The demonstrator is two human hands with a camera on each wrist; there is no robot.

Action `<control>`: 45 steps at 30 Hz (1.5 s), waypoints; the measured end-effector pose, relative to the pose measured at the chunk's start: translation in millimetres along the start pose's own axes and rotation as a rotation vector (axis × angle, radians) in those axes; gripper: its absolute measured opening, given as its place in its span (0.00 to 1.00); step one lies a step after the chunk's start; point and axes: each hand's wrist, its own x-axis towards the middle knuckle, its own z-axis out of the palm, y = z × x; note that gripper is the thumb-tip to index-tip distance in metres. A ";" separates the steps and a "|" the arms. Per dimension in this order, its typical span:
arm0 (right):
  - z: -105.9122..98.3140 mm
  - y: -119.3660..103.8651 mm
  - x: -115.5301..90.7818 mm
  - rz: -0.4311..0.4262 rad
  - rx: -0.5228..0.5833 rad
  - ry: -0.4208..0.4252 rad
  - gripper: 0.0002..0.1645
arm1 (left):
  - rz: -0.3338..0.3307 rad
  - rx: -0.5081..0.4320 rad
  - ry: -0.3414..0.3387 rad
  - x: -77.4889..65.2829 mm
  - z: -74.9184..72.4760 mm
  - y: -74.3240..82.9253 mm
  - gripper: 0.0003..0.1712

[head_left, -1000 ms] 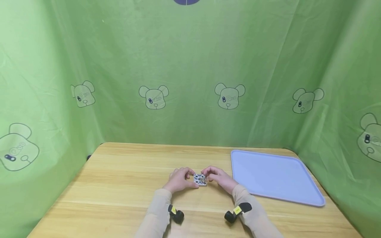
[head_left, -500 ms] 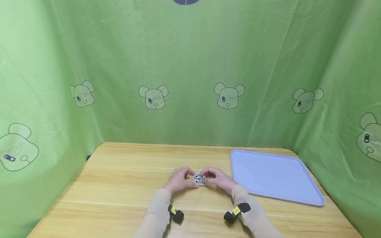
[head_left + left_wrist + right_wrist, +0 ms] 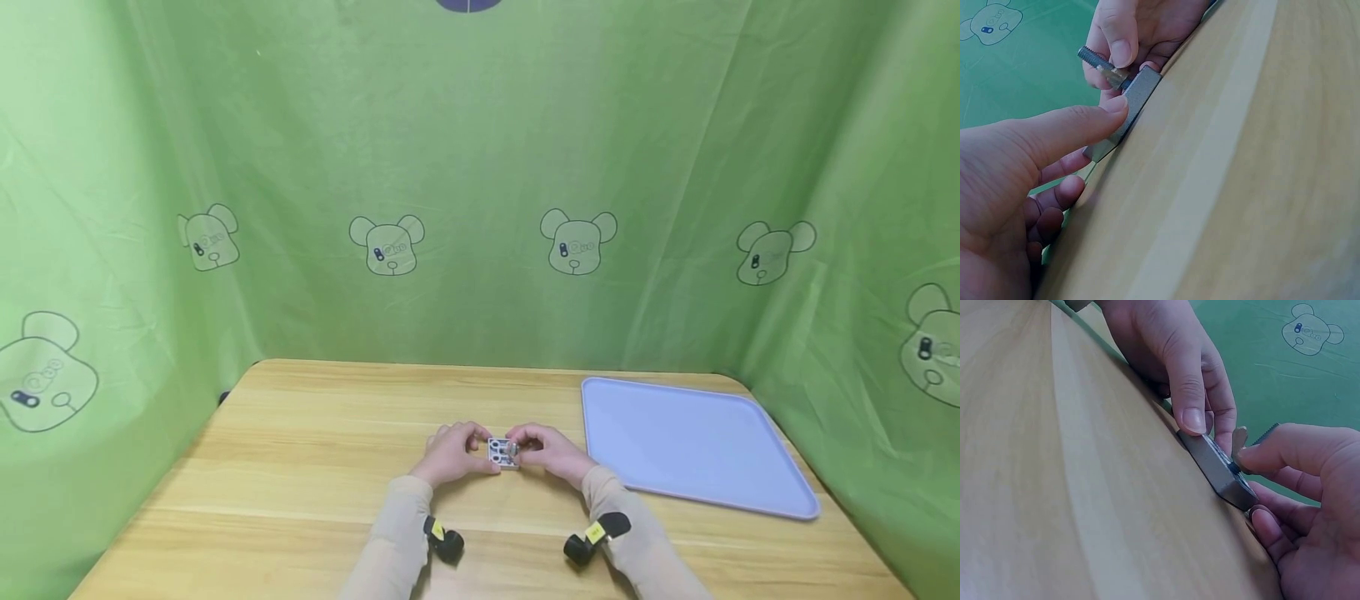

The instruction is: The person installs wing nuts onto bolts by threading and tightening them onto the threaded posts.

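A small square grey metal plate [image 3: 494, 459] with round holes lies on the table between the hands. My left hand [image 3: 450, 454] holds its left side, thumb on the near edge and index finger on the far edge. From the plate rises a threaded bolt [image 3: 1087, 55], slightly tilted in the left wrist view, with a wing nut [image 3: 1240, 439] low on its thread. My right hand [image 3: 553, 454] pinches the wing nut between thumb and index finger. The other right fingers rest by the plate's right side. The bolt's foot is partly hidden by fingers.
A shallow lilac tray [image 3: 690, 450] lies to the right on the wooden table [image 3: 315, 467], close beyond the right forearm. Green curtains [image 3: 480, 308] with bear-head prints enclose the table at the back and both sides.
The right thumb and fingers have moved slightly left and closed in around the wing nut. My left hand and the plate have stayed almost in place.
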 end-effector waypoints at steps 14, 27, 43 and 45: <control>-4.2 -1.2 0.1 0.008 0.047 0.011 0.08 | -0.009 -0.006 -0.001 0.8 -1.4 1.9 0.30; -5.1 -3.0 -0.6 -0.001 0.041 0.005 0.17 | 0.000 -0.006 0.002 1.5 -1.4 1.4 0.31; -2.8 -1.6 -1.5 -0.032 -0.011 0.005 0.14 | 0.008 -0.002 -0.005 1.5 -1.5 0.1 0.30; -1.9 -1.4 -1.7 -0.027 -0.011 0.015 0.14 | 0.004 0.000 -0.004 2.2 -0.1 -1.8 0.31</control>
